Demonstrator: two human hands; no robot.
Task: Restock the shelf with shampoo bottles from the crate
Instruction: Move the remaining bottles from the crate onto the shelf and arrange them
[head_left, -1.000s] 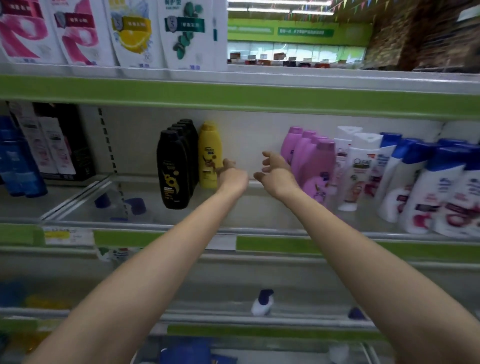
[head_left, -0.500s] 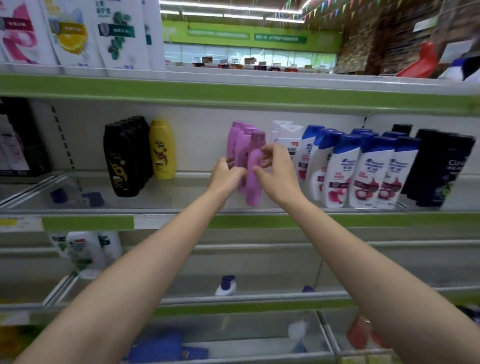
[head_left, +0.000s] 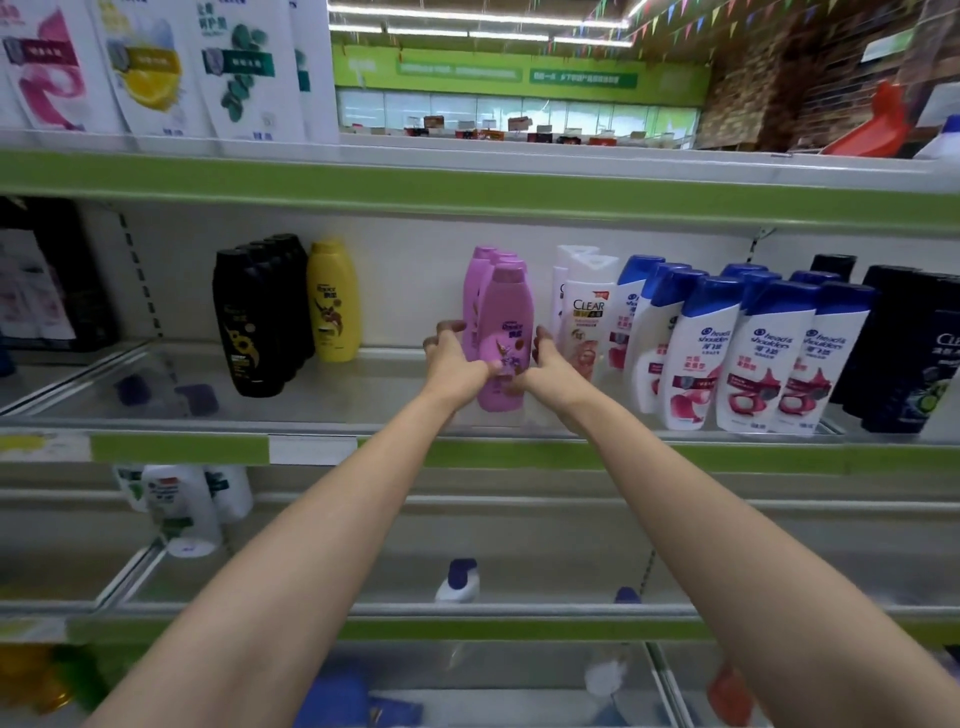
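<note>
Hands meet at the front pink shampoo bottle (head_left: 505, 338) on the middle shelf (head_left: 363, 400). The left hand (head_left: 457, 364) grips the bottle's left side, fingers curled and slightly spread, thumb on the lower front. The right hand (head_left: 548, 364) grips its right side, fingers curled toward the bottle's flank, thumb low on the front. The bottle is upright, base at or just above the shelf deck; contact with the deck cannot be confirmed. More pink bottles (head_left: 483, 270) are lined up directly behind it.

To the left, well apart, a yellow bottle (head_left: 333, 301) stands just beside a row of black bottles (head_left: 254, 322). To the right, a white CLEAR bottle (head_left: 587, 322) stands just beside the right hand, followed by white bottles with blue caps (head_left: 748, 358) and dark bottles (head_left: 914, 353) at the far end.

Refill pouches (head_left: 150, 67) stand on the top shelf. White bottles (head_left: 182, 509) stand on the lower shelf at left, and a blue-capped bottle (head_left: 458, 579) sits on the same tier at centre. The crate is out of view.
</note>
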